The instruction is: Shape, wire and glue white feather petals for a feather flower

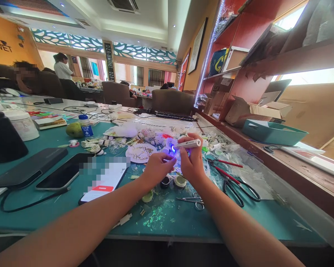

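Note:
My right hand (pixel 192 155) is wrapped around a white pen-shaped UV lamp (pixel 189 144), whose tip glows blue-violet and points left. Close below that glow, my left hand (pixel 160 167) pinches with thumb and fingertips; the small piece between them, lit violet, is too small to name. Behind both hands lies a spread of white flowers and craft bits (pixel 147 134). A white paper plate (pixel 140 152) with fine golden sprigs is left of the hands. Under them stand a small dark jar (pixel 165 182) and a pale open jar (pixel 180 181).
Red-handled pliers (pixel 226 174), black-handled scissors (pixel 250 191) and small metal scissors (pixel 199 204) lie at right. Phones (pixel 65 170), a power bank (pixel 28 167), a blue-labelled bottle (pixel 86 128) and a black flask (pixel 5 135) occupy the left. Other people sit or stand farther back.

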{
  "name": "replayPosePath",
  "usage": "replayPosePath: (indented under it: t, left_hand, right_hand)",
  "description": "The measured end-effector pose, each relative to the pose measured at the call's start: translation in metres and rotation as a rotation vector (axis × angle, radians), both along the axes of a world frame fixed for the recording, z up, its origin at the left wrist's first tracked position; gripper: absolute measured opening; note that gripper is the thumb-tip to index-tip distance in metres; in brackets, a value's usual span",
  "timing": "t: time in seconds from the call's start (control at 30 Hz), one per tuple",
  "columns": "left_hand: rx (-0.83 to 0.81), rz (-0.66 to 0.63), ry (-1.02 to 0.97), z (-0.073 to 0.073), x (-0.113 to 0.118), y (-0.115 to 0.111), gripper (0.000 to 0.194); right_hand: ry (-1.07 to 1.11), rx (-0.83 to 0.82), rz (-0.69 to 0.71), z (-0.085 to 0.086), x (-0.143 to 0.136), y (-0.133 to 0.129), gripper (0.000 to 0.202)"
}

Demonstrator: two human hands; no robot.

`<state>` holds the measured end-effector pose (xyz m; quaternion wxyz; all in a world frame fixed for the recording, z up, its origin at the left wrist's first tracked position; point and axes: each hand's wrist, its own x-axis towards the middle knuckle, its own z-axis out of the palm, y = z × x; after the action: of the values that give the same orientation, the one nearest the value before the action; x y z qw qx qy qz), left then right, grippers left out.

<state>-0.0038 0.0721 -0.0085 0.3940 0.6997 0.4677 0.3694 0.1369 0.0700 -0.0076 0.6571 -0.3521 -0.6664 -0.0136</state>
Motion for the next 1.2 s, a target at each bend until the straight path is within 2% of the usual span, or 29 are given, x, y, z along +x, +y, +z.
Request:
replayPosePath:
  t: [0.33,0.8,1.2]
  left_hand:
    - [0.029,-0.003,0.029,-0.001,0.001,0.001,0.023]
    - [0.064,0.013,-0.028,-0.002,0.001,0.002,0.024]
    - [0.082,0.035,-0.101,-0.008,0.000,0.007,0.023]
  right_hand:
    - [-0.007,0.007,0.010,0.001,-0.001,-0.002,0.040]
    - [-0.016,0.013,0.053,0.000,-0.001,-0.003,0.035]
    - [0.106,0.081,0.030,0.003,0.001,0.008,0.029]
